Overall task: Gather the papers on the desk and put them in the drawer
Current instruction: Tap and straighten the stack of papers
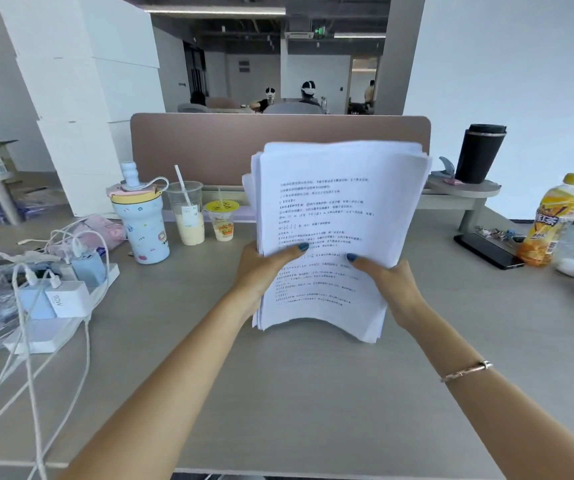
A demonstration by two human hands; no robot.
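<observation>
Both hands closed on one thick stack of papers (341, 216), held upright above the middle of the desk (313, 393). Left hand (261, 268) clamped on the lower left edge, thumb across the printed front; right hand (387, 278) clamped on the lower right, thumb likewise on the front, remaining fingers hidden behind the sheets. Bottom edge hanging just above the desk, or perhaps brushing it; hard to tell. Probably held on end this way for tapping the sheets square, since the left edges sit uneven and fanned.

Thin white sheets, limp, with dense black print on the top page. Lower edge bowed into an arch between the two grips, top corners soft and slightly splayed. Likely to slide apart if the grip loosens.

Desk surface pale grey, matte, with faint wood grain. No loose sheets visible elsewhere on it, so gathering looks done. No drawer in view; presumably below the near edge.

Off to the left, a pale blue water bottle (142, 223) and two plastic cups (188, 216), well clear of the stack.
</observation>
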